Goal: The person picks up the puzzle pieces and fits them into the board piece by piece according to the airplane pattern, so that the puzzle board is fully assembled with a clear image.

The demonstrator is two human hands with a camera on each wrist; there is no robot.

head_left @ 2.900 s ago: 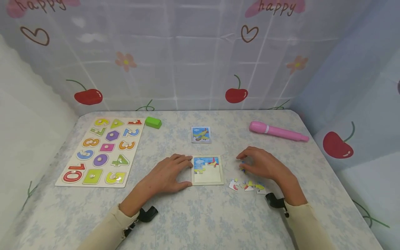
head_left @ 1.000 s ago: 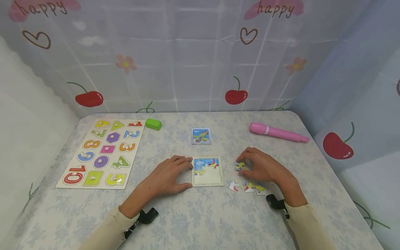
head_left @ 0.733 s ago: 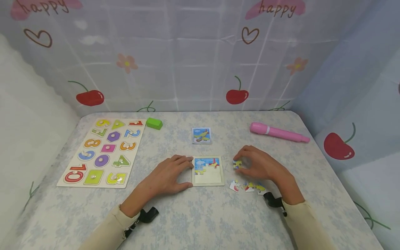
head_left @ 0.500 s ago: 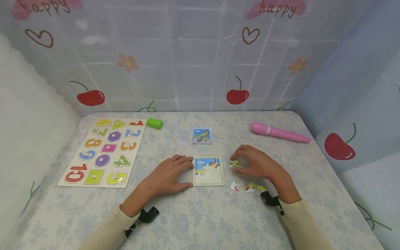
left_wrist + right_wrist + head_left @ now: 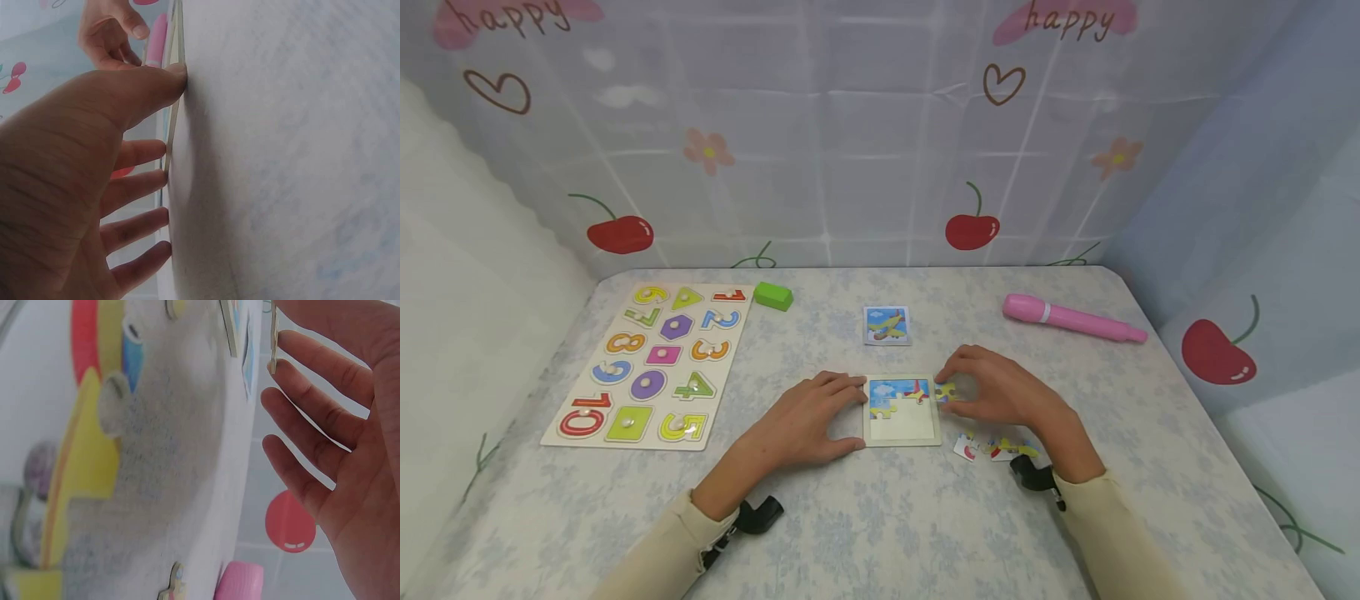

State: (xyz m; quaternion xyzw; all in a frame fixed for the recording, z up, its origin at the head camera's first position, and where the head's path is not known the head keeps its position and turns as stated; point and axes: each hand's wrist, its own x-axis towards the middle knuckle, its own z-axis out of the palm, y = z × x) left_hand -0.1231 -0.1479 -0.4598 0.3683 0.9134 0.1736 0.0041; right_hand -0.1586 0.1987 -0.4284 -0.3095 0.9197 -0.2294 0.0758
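My left hand (image 5: pixel 797 421) rests at the left edge of a small square jigsaw tray (image 5: pixel 904 428), thumb at the near corner and fingertips farther up that side. In the left wrist view the fingers are nearly straight against the thin tray edge. Blue sky and part of a red-and-yellow airplane fill the tray's upper portion; its lower right shows bare board. Just beyond the right rim, my right hand (image 5: pixel 1011 396) pinches a yellow-and-blue puzzle piece (image 5: pixel 947 392) between thumb and fingers. The right wrist view shows that piece (image 5: pixel 274 340) edge-on. Several loose puzzle pieces (image 5: pixel 966 447) lie below the right hand.
Behind the tray lies an airplane picture card (image 5: pixel 887 325). A number-and-shape board (image 5: pixel 715 379) occupies the left side, with a green block (image 5: pixel 772 296) by its far corner. At the back right lies a pink stick-shaped object (image 5: pixel 1075 318). A printed curtain (image 5: pixel 850 167) hangs behind the table.
My right hand has carried the puzzle piece leftward, from above the loose pieces to the tray's right rim. The left hand keeps its place on the tray.
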